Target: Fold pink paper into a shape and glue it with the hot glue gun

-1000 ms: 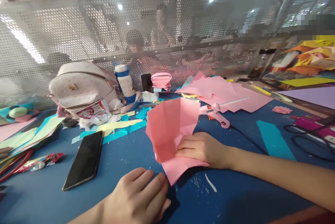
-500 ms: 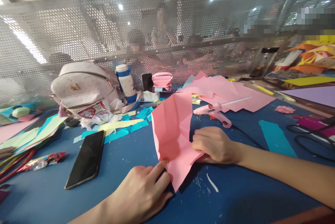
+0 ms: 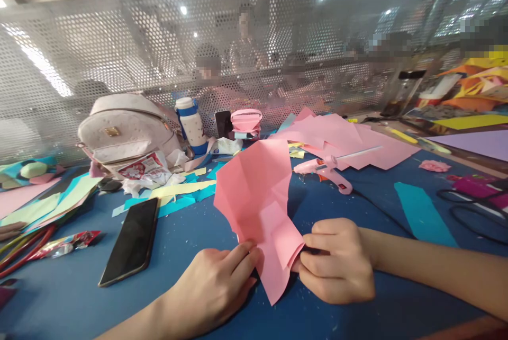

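A creased sheet of pink paper stands up between my hands, its sides bent inward and its lower end narrowing to a point near the table. My left hand pinches the lower left edge between fingers and thumb. On the other side, my right hand is closed on the lower right edge, where the paper curls over in a fold. Parts of both thumbs are hidden. Just behind my right hand lies a pink glue gun with a glue stick in its back and a black cord.
Pink sheets are stacked behind the glue gun. A black phone lies at left, near blue and yellow paper scraps. A backpack and a bottle stand before a perforated metal screen. A blue strip lies right.
My right hand has moved down and a little right along the paper's edge, curling it over. The paper's upper left side has spread outward. My left hand has barely moved.
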`<move>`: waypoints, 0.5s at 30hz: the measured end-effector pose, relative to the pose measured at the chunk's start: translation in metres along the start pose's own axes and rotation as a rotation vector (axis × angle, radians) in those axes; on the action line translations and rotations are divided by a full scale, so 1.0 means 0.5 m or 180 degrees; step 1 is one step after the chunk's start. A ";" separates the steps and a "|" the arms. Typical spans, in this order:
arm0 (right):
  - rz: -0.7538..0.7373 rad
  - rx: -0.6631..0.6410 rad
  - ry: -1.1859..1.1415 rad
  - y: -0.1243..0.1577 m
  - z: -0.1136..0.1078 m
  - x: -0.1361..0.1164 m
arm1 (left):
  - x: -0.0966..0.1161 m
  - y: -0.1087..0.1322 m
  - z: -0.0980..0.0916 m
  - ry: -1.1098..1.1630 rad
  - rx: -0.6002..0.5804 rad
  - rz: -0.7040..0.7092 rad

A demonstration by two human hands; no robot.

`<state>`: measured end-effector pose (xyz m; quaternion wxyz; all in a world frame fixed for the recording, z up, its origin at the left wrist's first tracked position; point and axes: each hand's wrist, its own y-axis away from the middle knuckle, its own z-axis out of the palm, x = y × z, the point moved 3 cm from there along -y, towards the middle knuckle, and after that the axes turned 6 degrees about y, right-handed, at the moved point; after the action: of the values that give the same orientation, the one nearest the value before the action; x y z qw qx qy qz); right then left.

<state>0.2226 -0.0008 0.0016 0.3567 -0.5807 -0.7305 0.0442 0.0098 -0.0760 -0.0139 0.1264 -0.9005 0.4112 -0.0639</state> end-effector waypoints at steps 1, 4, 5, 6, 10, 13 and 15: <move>0.0011 0.0043 0.0082 0.001 -0.002 0.002 | -0.001 0.000 0.001 0.0015 -0.0031 -0.0018; 0.0212 0.0264 0.0349 0.001 -0.009 0.013 | -0.002 -0.001 0.001 0.0025 -0.0089 -0.0063; 0.0331 0.0352 0.0435 -0.002 -0.011 0.018 | -0.002 -0.001 -0.001 0.0018 -0.0080 -0.0058; 0.0458 0.0405 0.0480 -0.005 -0.012 0.023 | -0.002 -0.002 -0.002 0.0007 -0.0069 -0.0045; 0.0858 -0.0006 -0.0158 -0.017 0.009 0.040 | -0.002 -0.002 -0.005 -0.0021 -0.0029 0.0049; 0.1195 -0.0393 -0.1202 -0.015 0.035 0.049 | -0.004 -0.001 -0.006 -0.0020 -0.0021 0.0076; 0.1511 -0.0442 -0.1545 -0.009 0.044 0.054 | -0.006 0.000 -0.005 0.0017 0.0012 0.0092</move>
<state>0.2041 0.0291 0.0000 0.1119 -0.7298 -0.6399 0.2130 0.0075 -0.0742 -0.0116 0.1278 -0.8940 0.4245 -0.0652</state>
